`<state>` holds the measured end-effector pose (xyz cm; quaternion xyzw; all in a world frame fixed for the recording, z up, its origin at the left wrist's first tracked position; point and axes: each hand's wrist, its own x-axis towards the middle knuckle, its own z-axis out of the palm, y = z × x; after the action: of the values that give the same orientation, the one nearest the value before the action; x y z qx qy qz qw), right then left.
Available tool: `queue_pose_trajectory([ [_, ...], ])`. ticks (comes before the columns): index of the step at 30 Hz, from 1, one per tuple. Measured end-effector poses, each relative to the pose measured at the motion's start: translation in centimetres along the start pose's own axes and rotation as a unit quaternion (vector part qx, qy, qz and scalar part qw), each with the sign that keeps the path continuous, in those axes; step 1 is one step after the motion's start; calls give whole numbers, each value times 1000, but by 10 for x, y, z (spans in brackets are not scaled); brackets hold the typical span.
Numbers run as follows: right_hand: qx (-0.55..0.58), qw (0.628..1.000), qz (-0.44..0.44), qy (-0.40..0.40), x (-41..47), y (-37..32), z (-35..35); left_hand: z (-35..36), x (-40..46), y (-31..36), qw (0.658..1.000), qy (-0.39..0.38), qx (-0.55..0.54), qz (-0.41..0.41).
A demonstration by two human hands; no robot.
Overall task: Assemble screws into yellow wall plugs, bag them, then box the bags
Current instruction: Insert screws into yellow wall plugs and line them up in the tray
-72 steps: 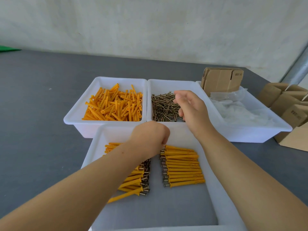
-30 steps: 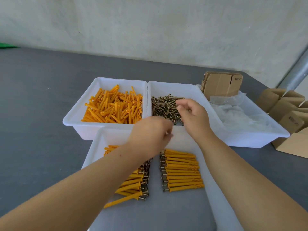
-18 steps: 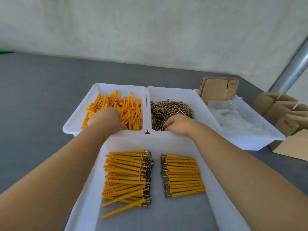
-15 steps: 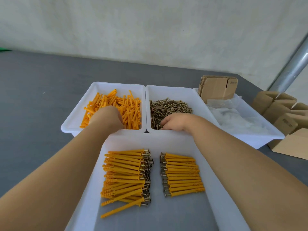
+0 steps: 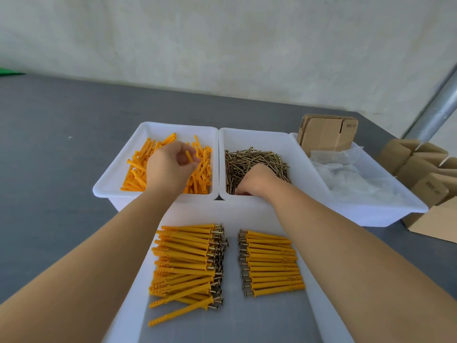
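My left hand (image 5: 170,167) is over the white tray (image 5: 108,186) of loose yellow wall plugs (image 5: 138,169) and pinches one yellow plug (image 5: 189,156) between thumb and fingers. My right hand (image 5: 257,180) reaches down into the neighbouring white tray (image 5: 291,142) of brass screws (image 5: 257,157); its fingertips are curled into the pile near the front wall and what they hold is hidden. In the near tray (image 5: 128,315) lie two rows of assembled plugs with screws: a left stack (image 5: 185,263) and a right stack (image 5: 272,263).
A third white tray (image 5: 385,214) at the right holds clear plastic bags (image 5: 351,174) and flat cardboard boxes (image 5: 326,132). More folded cardboard boxes (image 5: 420,167) stand on the grey table (image 5: 49,157) at the far right. A metal pole (image 5: 435,107) rises behind them.
Both hands left the near tray and went forward into the back trays. Since half a second ago the left hand has lifted with one plug pinched; the right stays in the screws.
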<state>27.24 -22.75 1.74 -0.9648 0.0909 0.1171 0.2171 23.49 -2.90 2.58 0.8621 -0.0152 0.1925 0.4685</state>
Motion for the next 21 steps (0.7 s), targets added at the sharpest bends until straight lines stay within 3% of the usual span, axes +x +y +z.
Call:
queue_pose_trajectory([
  [7, 227, 973, 26, 37, -20, 7, -17, -7, -4, 34, 996, -12, -93, -4],
  [12, 473, 881, 8, 26, -46, 14, -36, -4, -19, 64, 943, -77, -311, -86],
  [14, 508, 861, -17, 10, -58, 18, -40, 1, -28, 69, 921, -105, -359, -110],
  [18, 508, 858, -77, 2, -80, 29, -36, 19, -48, 71, 884, -129, -420, -160],
  [21, 561, 823, -88, 1, -86, 37, -23, 30, -55, 64, 915, -99, -371, -128],
])
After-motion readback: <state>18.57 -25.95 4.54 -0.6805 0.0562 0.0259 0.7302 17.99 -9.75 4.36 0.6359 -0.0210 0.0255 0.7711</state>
